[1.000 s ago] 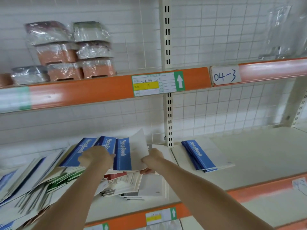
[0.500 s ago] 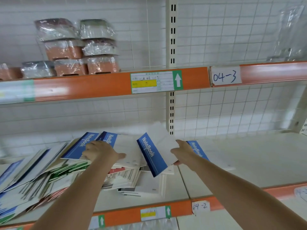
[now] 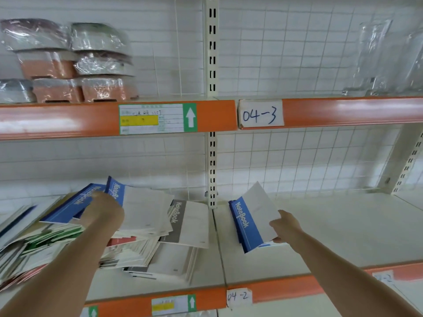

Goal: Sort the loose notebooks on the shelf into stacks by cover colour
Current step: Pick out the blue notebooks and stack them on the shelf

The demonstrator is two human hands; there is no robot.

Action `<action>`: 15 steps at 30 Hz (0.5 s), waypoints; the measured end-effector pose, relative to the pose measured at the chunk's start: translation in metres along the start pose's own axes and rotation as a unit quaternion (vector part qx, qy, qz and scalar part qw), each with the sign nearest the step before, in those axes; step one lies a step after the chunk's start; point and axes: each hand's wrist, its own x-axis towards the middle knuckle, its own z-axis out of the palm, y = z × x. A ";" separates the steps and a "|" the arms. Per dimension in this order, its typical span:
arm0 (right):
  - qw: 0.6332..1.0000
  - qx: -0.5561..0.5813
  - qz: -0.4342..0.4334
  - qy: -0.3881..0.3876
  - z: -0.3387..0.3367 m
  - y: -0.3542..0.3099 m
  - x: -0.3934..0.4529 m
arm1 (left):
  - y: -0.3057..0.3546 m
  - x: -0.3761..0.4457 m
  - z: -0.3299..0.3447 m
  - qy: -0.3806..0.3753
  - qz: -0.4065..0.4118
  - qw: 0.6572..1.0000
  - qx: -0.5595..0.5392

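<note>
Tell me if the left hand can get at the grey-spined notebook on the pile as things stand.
Probably yes. The grey-spined notebook lies on top of the pile, uncovered, just right of the left hand, which rests on blue notebooks. The right hand holds another blue notebook off to the right, clear of that path.

A cream metal shelf point(image 3: 343, 229) with an orange front rail, tagged "04-2" point(image 3: 238, 296) on a handwritten label, carries a sprawling heap of loose notebooks point(image 3: 146, 250) on its left bay, covers in blue, grey, green and red overlapping at all angles. A grey-spined notebook point(image 3: 190, 223) lies at the heap's right edge, near the slotted upright. In the right bay a small stack of blue-spined notebooks point(image 3: 267, 244) rests on the shelf board. Above, a second orange-railed shelf point(image 3: 343, 110), labelled "04-3" point(image 3: 259, 114), holds plastic-wrapped packages point(image 3: 75, 65) stacked at left and clear plastic bags point(image 3: 386, 56) at right.
</note>
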 end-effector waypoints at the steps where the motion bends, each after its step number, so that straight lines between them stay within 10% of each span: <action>1: 1.000 -0.006 -0.003 0.004 -0.003 0.003 0.004 | -0.001 0.001 0.003 -0.004 0.001 0.999 -0.043; 9: 0.990 -0.139 -0.013 0.034 -0.002 0.014 0.034 | 0.017 -0.051 0.015 0.012 -0.008 0.972 -0.235; 15: 0.914 -0.389 -0.077 0.089 0.004 0.025 0.039 | 0.032 -0.101 0.042 -0.017 -0.017 0.949 -0.315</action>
